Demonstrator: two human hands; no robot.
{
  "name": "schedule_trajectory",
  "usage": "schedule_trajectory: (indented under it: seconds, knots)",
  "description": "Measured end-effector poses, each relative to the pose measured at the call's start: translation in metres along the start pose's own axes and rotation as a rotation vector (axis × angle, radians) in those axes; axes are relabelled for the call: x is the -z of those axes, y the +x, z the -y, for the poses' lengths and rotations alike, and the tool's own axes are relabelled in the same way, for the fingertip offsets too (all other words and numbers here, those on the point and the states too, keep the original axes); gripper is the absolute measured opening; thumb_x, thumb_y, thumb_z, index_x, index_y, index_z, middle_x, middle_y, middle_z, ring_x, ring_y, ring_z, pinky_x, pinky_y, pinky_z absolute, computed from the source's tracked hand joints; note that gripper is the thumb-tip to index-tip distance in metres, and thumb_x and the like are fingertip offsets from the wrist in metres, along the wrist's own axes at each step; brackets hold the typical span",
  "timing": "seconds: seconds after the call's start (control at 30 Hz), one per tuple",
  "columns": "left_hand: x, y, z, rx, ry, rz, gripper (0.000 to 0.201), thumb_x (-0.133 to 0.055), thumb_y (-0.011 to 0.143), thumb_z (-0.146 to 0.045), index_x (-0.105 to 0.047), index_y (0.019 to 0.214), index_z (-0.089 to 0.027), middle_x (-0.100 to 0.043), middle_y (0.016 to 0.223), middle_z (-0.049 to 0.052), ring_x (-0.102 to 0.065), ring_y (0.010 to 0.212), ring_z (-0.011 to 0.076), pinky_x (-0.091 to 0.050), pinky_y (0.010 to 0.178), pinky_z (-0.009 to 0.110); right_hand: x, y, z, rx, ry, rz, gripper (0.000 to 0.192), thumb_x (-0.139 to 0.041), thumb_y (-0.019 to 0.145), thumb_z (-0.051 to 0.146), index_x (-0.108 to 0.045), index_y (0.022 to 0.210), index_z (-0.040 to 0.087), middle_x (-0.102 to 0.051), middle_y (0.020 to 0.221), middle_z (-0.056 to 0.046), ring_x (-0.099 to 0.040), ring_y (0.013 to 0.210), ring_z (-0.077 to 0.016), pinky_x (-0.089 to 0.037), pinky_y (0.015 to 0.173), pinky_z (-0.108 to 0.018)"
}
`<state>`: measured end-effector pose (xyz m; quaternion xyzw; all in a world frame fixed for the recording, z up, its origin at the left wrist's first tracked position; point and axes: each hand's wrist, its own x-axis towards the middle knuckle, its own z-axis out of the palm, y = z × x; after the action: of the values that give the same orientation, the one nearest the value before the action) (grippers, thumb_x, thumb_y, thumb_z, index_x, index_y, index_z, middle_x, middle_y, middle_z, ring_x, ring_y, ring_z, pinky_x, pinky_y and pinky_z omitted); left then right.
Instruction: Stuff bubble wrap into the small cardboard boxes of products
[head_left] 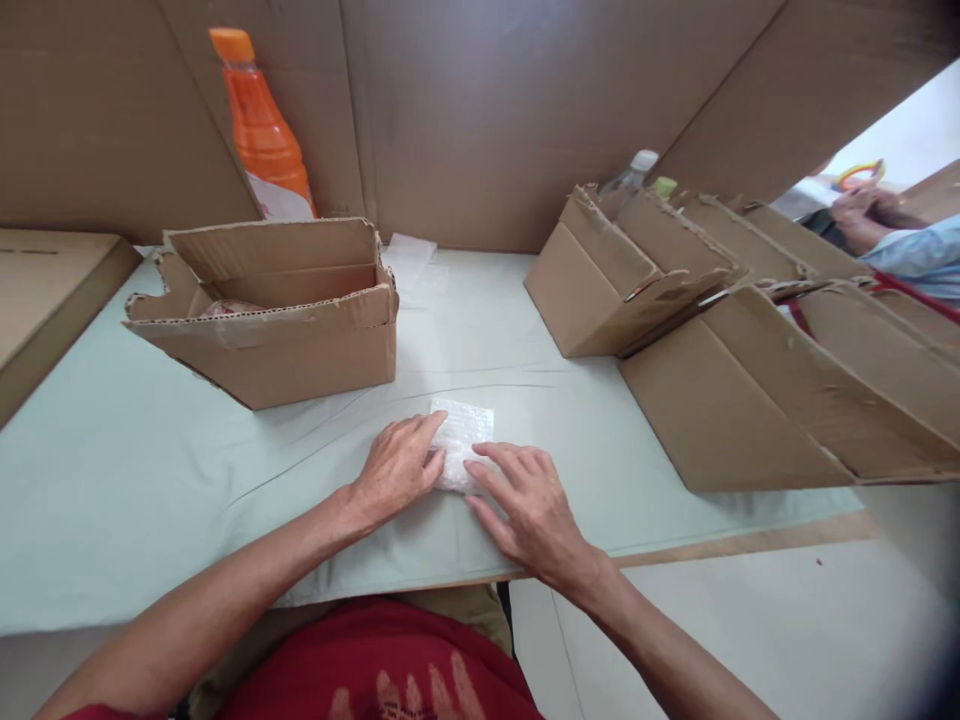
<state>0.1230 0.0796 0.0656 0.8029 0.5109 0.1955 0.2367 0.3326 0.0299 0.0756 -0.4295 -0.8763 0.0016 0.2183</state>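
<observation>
Two hands pressing on one small white bubble-wrap bundle at the table's near edge.

Bundle is lying flat on the pale green cloth-covered table, centre front. Left hand is resting on its left side, fingers stretched out and lying over the wrap; right hand is coming in from the right w/ fingers spread flat, tips touching the bundle's lower edge. Neither hand is closing round it, just pressing down. Judging by this, the wrap looks mostly folded over whatever's inside, contents not visible, and it isn't boxed yet. Open brown corrugated cardboard box is sitting behind-left, something pale inside. Orange plastic bottle is standing behind that. Stack of flattened brown cardboard boxes is leaning at right. Another person's arm is showing far right.
</observation>
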Motion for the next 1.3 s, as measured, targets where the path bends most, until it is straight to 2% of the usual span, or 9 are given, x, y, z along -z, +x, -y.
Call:
schedule_trajectory:
  seconds: [0.13,0.23,0.33,0.53,0.67,0.8,0.9,1.13,1.3]
  knots:
    - [0.008,-0.014,0.002,0.111,-0.192,-0.107,0.049,-0.055,0.089,-0.033,-0.056,0.135,-0.016,-0.066,0.11,0.012,-0.064,0.093,0.025,-0.054,0.083,0.041,-0.013,0.004,-0.004,0.04,-0.052,0.079,0.032,-0.057,0.093,0.017,-0.064,0.125,0.014,-0.069,0.123,-0.017,-0.063,0.106,-0.0326,-0.049,0.085,-0.049]
    - [0.011,-0.033,-0.001,0.313,-0.594,-0.173,0.057,-0.059,0.086,-0.039,-0.051,0.137,-0.016,-0.064,0.117,0.013,-0.063,0.095,0.0227,-0.054,0.078,0.036,-0.023,0.011,-0.014,-0.026,0.033,-0.041,0.029,-0.053,0.094,0.013,-0.066,0.12,0.016,-0.074,0.111,-0.013,-0.067,0.098,-0.0282,-0.052,0.081,-0.043]
    - [0.004,-0.048,-0.01,0.494,-1.047,-0.195,0.067,-0.067,0.079,-0.037,-0.046,0.139,-0.015,-0.061,0.129,0.015,-0.063,0.109,0.0236,-0.052,0.094,0.038,-0.025,0.017,-0.013,-0.133,0.229,-0.158,0.026,-0.056,0.094,0.017,-0.067,0.118,0.019,-0.076,0.107,-0.01,-0.07,0.097,-0.0247,-0.055,0.085,-0.039]
    - [-0.015,-0.055,-0.032,0.39,-1.494,-0.269,0.043,-0.072,0.075,-0.025,-0.062,0.117,-0.017,-0.07,0.115,0.009,-0.063,0.113,0.0231,-0.046,0.101,0.035,-0.018,0.017,0.026,-0.413,0.74,-0.066,0.022,-0.06,0.093,0.028,-0.07,0.113,0.021,-0.076,0.103,-0.005,-0.071,0.093,-0.0204,-0.056,0.084,-0.03]
    - [-0.015,-0.059,-0.035,0.395,-1.496,-0.347,0.043,-0.07,0.076,-0.024,-0.062,0.118,-0.017,-0.072,0.113,0.007,-0.065,0.108,0.021,-0.049,0.097,0.032,-0.022,0.017,0.041,-0.499,0.945,-0.012,0.025,-0.059,0.094,0.034,-0.07,0.111,0.019,-0.076,0.097,-0.005,-0.07,0.086,-0.0191,-0.056,0.077,-0.028]
    - [-0.007,-0.067,-0.028,0.477,-1.32,-0.372,0.067,-0.065,0.077,-0.024,-0.045,0.141,-0.015,-0.069,0.124,0.01,-0.066,0.111,0.0203,-0.052,0.098,0.033,-0.021,0.021,0.041,-0.374,0.736,-0.037,0.022,-0.064,0.09,0.03,-0.07,0.109,0.021,-0.072,0.112,-0.008,-0.067,0.104,-0.0239,-0.053,0.092,-0.036]
    - [0.0,-0.073,-0.021,0.478,-1.141,-0.364,0.072,-0.059,0.08,-0.024,-0.038,0.148,-0.014,-0.068,0.124,0.011,-0.067,0.109,0.0202,-0.053,0.098,0.034,-0.011,0.024,0.038,-0.316,0.668,-0.014,0.036,-0.069,0.087,0.034,-0.065,0.121,0.023,-0.066,0.128,-0.011,-0.061,0.121,-0.0281,-0.049,0.103,-0.043]
    - [0.008,-0.08,-0.017,0.378,-1.024,-0.273,0.075,-0.058,0.08,-0.019,-0.036,0.152,-0.014,-0.071,0.11,0.008,-0.069,0.092,0.0175,-0.057,0.085,0.03,0.003,0.043,0.031,-0.361,1.117,0.358,0.063,-0.065,0.09,0.057,-0.054,0.141,0.023,-0.061,0.138,-0.012,-0.062,0.121,-0.0281,-0.052,0.102,-0.043]
    - [0.019,-0.081,-0.01,0.366,-0.976,-0.312,0.071,-0.057,0.082,-0.02,-0.038,0.151,-0.014,-0.071,0.114,0.008,-0.069,0.096,0.0175,-0.057,0.088,0.029,-0.003,0.049,0.033,-0.299,1.202,0.391,0.078,-0.069,0.085,0.064,-0.048,0.147,0.023,-0.057,0.143,-0.013,-0.056,0.13,-0.0306,-0.045,0.109,-0.046]
